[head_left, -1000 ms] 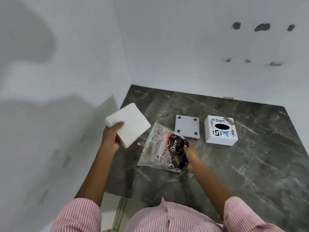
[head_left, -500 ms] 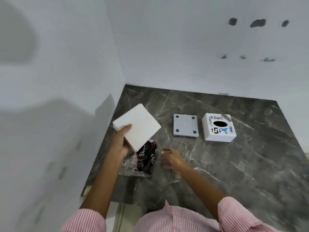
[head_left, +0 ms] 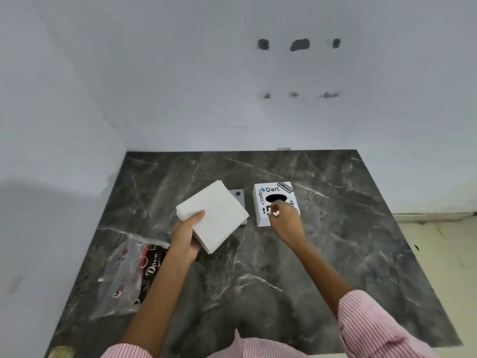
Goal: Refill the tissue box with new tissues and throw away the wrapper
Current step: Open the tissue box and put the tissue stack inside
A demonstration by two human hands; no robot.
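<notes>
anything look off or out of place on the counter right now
Only the empty wrapper, lying crumpled at the counter's near left edge, not yet thrown away. The tissue box's grey base plate lies apart from the box, as refilling needs.
</notes>
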